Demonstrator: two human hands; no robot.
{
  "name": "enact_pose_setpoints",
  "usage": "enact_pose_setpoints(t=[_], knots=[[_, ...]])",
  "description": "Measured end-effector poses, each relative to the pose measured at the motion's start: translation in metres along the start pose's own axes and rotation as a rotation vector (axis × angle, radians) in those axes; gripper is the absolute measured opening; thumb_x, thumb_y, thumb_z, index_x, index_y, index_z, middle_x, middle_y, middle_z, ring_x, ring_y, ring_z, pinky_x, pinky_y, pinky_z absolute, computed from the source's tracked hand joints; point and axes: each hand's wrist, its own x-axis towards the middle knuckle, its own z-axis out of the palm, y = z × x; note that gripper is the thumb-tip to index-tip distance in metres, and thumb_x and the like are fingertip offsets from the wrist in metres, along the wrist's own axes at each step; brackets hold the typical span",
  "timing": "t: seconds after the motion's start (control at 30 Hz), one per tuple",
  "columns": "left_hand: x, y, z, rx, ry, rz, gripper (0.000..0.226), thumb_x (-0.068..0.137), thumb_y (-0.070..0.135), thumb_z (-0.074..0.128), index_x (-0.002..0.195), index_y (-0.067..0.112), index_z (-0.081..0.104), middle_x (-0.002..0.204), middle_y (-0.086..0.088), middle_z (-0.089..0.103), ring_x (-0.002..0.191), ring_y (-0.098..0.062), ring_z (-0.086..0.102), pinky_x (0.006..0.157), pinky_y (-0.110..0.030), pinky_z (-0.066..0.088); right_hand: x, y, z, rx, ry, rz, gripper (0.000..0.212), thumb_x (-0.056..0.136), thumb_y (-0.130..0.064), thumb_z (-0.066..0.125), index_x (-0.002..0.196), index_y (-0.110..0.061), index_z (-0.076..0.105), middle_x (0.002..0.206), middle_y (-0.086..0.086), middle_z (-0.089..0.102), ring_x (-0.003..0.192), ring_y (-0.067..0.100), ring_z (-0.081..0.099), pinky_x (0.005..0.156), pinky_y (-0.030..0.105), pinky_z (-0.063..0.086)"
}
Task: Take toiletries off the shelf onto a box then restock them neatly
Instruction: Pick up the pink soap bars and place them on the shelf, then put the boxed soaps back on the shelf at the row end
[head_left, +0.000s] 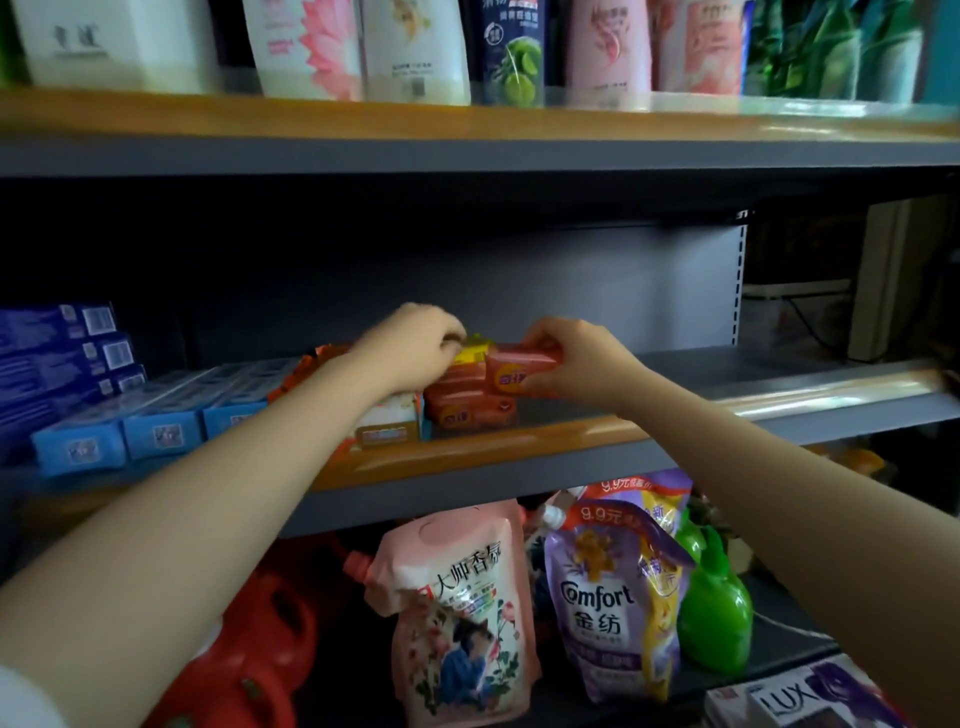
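On the middle shelf (519, 441) stands a small stack of red-orange soap packs (470, 408). My right hand (571, 364) grips the top red soap pack (519, 366) at its right end, just above the stack. My left hand (421, 345) has its fingers curled over a yellow-green pack (475, 347) behind the stack. A white and orange box (389, 415) sits to the left of the soaps, under my left wrist. Blue toothpaste boxes (156, 421) lie in a row further left.
The upper shelf carries shampoo and wash bottles (415, 47). Below hang refill pouches, a pink one (462, 618) and a purple Comfort one (608, 603), beside a green bottle (714, 613) and red jugs (260, 649). A LUX box (795, 696) sits at bottom right.
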Motion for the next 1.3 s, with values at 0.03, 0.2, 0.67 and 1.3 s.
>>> enact_pose_setpoints(t=[0.03, 0.2, 0.67, 1.3], knots=[[-0.007, -0.004, -0.005, -0.019, 0.079, 0.034, 0.028, 0.093, 0.021, 0.047, 0.115, 0.015, 0.063, 0.117, -0.003, 0.060, 0.106, -0.019, 0.055, 0.087, -0.032, 0.045, 0.003, -0.001, 0.003, 0.001, -0.011, -0.002, 0.042, 0.076, -0.029, 0.074, 0.113, -0.020, 0.056, 0.099, -0.003, 0.058, 0.083, 0.014, 0.056, 0.058, 0.017, 0.041], [-0.049, -0.015, -0.008, 0.014, 0.144, 0.180, 0.025, 0.092, 0.028, 0.050, 0.110, 0.017, 0.064, 0.110, 0.001, 0.059, 0.103, -0.016, 0.052, 0.085, -0.035, 0.046, 0.013, -0.006, 0.018, -0.013, -0.145, -0.023, 0.045, 0.074, -0.028, 0.075, 0.114, -0.022, 0.058, 0.108, 0.000, 0.060, 0.091, 0.017, 0.057, 0.075, 0.029, 0.048], [-0.070, -0.026, 0.020, 0.147, 0.175, 0.317, 0.037, 0.089, 0.029, 0.038, 0.105, 0.014, 0.069, 0.114, -0.008, 0.062, 0.104, -0.029, 0.056, 0.079, -0.038, 0.048, 0.023, -0.013, 0.041, -0.185, -0.069, -0.016, 0.042, 0.076, -0.031, 0.074, 0.112, -0.014, 0.061, 0.113, 0.006, 0.059, 0.099, 0.022, 0.054, 0.080, 0.029, 0.043], [-0.136, 0.131, 0.141, -0.359, -0.063, 0.624, 0.036, 0.080, 0.030, 0.041, 0.089, 0.008, 0.068, 0.092, -0.008, 0.066, 0.080, -0.027, 0.064, 0.064, -0.032, 0.052, -0.213, 0.087, -0.041, -0.256, -0.375, 0.133, 0.034, 0.082, -0.029, 0.067, 0.113, -0.016, 0.064, 0.113, -0.001, 0.063, 0.103, 0.017, 0.059, 0.091, 0.026, 0.043]])
